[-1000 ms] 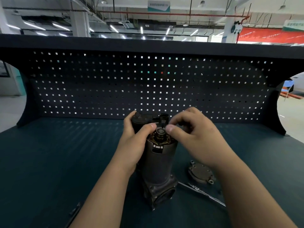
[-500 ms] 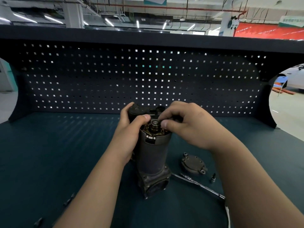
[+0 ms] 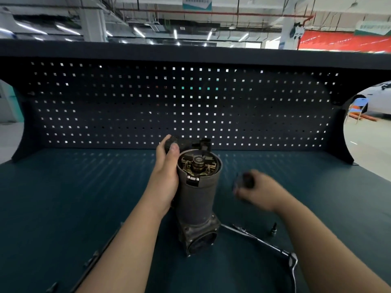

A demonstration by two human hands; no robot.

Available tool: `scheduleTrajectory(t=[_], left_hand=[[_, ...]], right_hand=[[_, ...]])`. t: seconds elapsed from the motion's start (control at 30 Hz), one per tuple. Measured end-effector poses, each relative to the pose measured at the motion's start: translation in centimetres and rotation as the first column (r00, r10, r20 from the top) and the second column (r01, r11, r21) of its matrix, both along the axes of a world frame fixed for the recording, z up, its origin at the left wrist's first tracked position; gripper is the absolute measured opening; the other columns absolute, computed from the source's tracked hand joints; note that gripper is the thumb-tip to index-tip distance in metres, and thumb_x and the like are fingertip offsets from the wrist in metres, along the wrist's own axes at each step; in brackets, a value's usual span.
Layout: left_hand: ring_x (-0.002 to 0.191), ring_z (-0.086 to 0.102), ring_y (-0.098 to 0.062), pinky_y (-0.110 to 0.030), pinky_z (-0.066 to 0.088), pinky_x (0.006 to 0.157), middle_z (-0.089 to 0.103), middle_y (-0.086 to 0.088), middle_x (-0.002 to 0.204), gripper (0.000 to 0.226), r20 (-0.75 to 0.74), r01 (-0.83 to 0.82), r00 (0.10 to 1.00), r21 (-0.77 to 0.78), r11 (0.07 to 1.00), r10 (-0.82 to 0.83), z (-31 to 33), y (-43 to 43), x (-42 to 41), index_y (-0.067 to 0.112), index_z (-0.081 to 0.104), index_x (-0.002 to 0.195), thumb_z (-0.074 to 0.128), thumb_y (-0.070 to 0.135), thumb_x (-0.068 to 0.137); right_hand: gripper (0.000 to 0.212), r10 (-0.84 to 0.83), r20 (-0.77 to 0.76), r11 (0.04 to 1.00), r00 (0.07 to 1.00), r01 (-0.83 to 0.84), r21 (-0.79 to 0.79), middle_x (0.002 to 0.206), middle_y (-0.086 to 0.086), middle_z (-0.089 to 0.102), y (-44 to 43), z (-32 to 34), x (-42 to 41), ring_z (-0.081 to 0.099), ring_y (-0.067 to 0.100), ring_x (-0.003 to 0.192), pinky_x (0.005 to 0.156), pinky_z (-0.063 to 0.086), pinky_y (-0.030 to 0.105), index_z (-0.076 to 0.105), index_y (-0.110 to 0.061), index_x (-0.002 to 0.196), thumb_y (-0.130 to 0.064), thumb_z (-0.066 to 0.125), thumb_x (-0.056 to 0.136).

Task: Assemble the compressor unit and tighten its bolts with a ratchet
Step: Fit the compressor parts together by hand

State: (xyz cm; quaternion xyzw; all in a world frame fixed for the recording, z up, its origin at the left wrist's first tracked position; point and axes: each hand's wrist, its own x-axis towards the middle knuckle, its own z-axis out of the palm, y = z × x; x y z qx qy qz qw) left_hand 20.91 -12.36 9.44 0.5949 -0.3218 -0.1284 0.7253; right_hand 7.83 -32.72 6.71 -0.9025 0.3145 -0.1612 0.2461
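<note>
The right hand (image 3: 257, 190) has been moved off the top of the compressor unit (image 3: 197, 199) to centre right, where a blurred dark round part (image 3: 245, 180) is gripped in curled fingers. The compressor unit is held upright at frame centre by the left hand (image 3: 167, 178), wrapped round its side. A ratchet (image 3: 260, 242) lies at lower right.

No words could be read. The hanging sign (image 3: 196, 2) at 12 o'clock and the red banner (image 3: 342, 42) at 2 o'clock were too blurry.
</note>
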Motion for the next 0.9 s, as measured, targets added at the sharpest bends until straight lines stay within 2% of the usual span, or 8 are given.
scheduleTrajectory(t=[0.07,0.13,0.23,0.33,0.43,0.63,0.8,0.9], left_hand=[[0.128,0.047,-0.011,-0.047,0.035,0.11,0.048,0.013,0.142,0.068,-0.005,-0.027,1.0,0.002,1.0,0.027,-0.1,-0.3,0.0,0.065,0.037,0.128,0.038,0.088,0.064],[0.127,0.048,-0.013,-0.048,0.038,0.108,0.051,0.012,0.14,0.064,-0.018,-0.061,0.998,0.023,0.998,0.061,-0.2,-0.5,0.0,0.069,0.039,0.124,0.031,0.089,0.064],[0.118,0.057,-0.013,-0.043,0.046,0.101,0.061,0.008,0.129,0.082,-0.051,-0.075,0.996,0.018,0.997,0.076,-0.3,-0.5,0.1,0.054,0.05,0.128,0.031,0.094,0.059],[0.107,0.064,-0.011,-0.032,0.054,0.085,0.067,0.005,0.118,0.105,-0.078,-0.059,0.995,0.045,0.997,0.062,-0.2,-0.3,0.0,0.042,0.055,0.129,0.035,0.101,0.046],[0.108,0.063,-0.008,-0.033,0.052,0.088,0.066,0.008,0.121,0.073,-0.075,-0.038,0.996,0.005,0.999,0.038,0.0,-0.2,-0.3,0.05,0.05,0.13,0.034,0.086,0.069],[0.118,0.058,-0.012,-0.044,0.046,0.101,0.06,0.009,0.13,0.084,-0.061,-0.005,0.998,-0.015,1.0,0.004,0.1,-0.3,-0.3,0.054,0.046,0.131,0.036,0.095,0.058],[0.119,0.056,-0.013,-0.048,0.045,0.101,0.057,0.013,0.13,0.086,-0.049,0.004,0.999,-0.045,0.999,-0.006,-0.3,-0.5,0.0,0.063,0.042,0.123,0.044,0.099,0.045],[0.116,0.058,-0.012,-0.047,0.047,0.099,0.059,0.015,0.125,0.082,-0.066,0.012,0.998,-0.07,0.997,-0.016,-0.4,-0.7,0.2,0.065,0.044,0.119,0.05,0.098,0.044]], right_hand=[[0.055,0.082,0.422,0.986,0.903,-0.136,0.098,0.11,-0.013,0.067,2.2,4.3,-0.7,0.064,0.005,0.096,0.078,0.048,0.02,0.058,-0.034,0.12,-0.053,0.072,0.07],[0.054,0.275,0.594,0.936,0.756,-0.351,0.012,0.111,-0.024,0.065,5.3,8.2,-1.2,0.06,-0.008,0.1,0.079,0.047,0.01,0.057,-0.048,0.116,-0.059,0.066,0.064],[0.066,0.517,0.392,0.856,0.761,-0.465,-0.225,0.122,-0.025,0.056,9.6,10.9,-0.8,0.049,-0.012,0.112,0.092,0.036,0.004,0.052,-0.045,0.13,-0.061,0.065,0.067],[0.069,0.53,0.116,0.81,0.84,-0.462,-0.362,0.134,-0.017,0.044,11.5,10.7,0.1,0.034,0.004,0.124,0.107,0.024,0.023,0.041,-0.04,0.142,-0.06,0.059,0.078],[0.073,0.482,0.023,0.802,0.876,-0.43,-0.415,0.137,-0.02,0.042,11.7,10.7,0.2,0.028,0.008,0.124,0.1,0.015,0.028,0.038,-0.044,0.142,-0.069,0.043,0.074],[0.065,0.476,0.054,0.762,0.878,-0.38,-0.525,0.126,-0.023,0.052,11.1,10.7,0.4,0.027,0.009,0.116,0.086,0.01,0.022,0.051,-0.045,0.133,-0.068,0.049,0.072],[0.062,0.492,0.121,0.795,0.862,-0.389,-0.465,0.126,-0.024,0.053,10.4,10.6,0.4,0.028,0.005,0.121,0.106,0.014,0.032,0.053,-0.043,0.132,-0.061,0.054,0.072],[0.062,0.515,0.111,0.792,0.85,-0.423,-0.441,0.141,-0.027,0.041,10.3,10.4,0.5,0.022,0.002,0.132,0.114,0.014,0.037,0.054,-0.041,0.133,-0.06,0.053,0.074]])
